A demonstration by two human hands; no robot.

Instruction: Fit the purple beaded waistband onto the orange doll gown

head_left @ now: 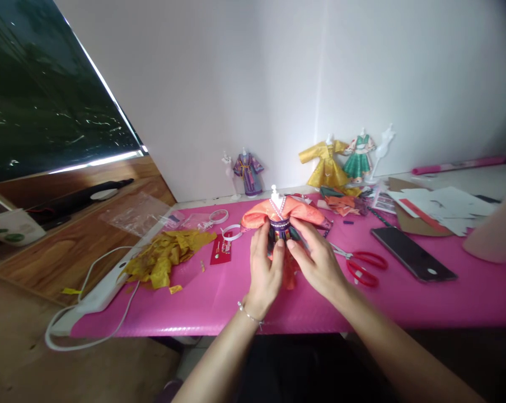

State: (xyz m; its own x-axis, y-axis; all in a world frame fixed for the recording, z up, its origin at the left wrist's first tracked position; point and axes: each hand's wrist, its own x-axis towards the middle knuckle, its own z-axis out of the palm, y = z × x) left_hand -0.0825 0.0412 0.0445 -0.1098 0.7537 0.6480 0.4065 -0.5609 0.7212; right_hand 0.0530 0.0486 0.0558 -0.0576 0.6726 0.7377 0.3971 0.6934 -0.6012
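A small white dress form [275, 193] stands upright at the middle of the table, wearing an orange doll dress [261, 211] with a crossed white-trimmed collar, a dark purple belt and a dark skirt. My left hand [266, 268] grips the dress just below the belt on its left side, thumb at the front. On the opposite side, my right hand [315, 260] holds it too, its thumb near the left one. My fingers cover much of the skirt, and some orange-red cloth shows beneath between the hands. Red-handled scissors [364, 264] lie right of my right hand.
On the pink table cover [186, 308] lie crumpled yellow fabric [164, 254], a red card [220, 250], white rings [231, 232], a phone [412, 253] and papers [441, 204]. Dressed mini mannequins [326, 162] stand along the wall. A white cable [97, 341] loops over the left edge.
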